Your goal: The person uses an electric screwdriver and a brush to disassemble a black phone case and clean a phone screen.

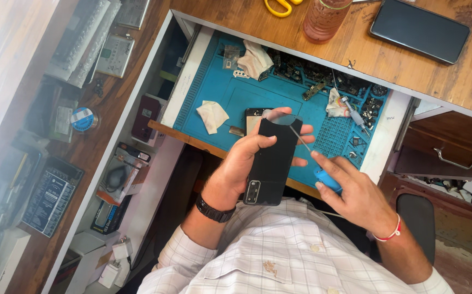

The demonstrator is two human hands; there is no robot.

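Black phone [273,163] sits back-side up in the left hand [247,163], camera block toward the person's chest; thumb lies across the back cover, fingers [301,130] curl round the far edge, so the hand is wrapped about it; phone held in the air above the near edge of the blue work mat [230,92]. Right hand [350,190] is closed on a blue-handled pry tool [326,177]; its thin metal shaft [300,136] runs up to the phone's upper right edge, tip touching or just at the seam, cannot tell which. Black watch [214,209] on the left wrist; red-and-white thread band [389,235] on the right wrist; checked shirt [279,250] below. Under the phone on the mat lies another phone body [255,117], partly hidden; crumpled white tissue [211,115] to its left, white cloth [255,59] further back; small metal parts and screws [323,76] along the mat's far compartments; a screwdriver [356,115] near the right side. On the wooden desk [247,19] beyond: yellow scissors [279,6], pinkish plastic bottle [326,19], a dark phone [420,30] lying flat.
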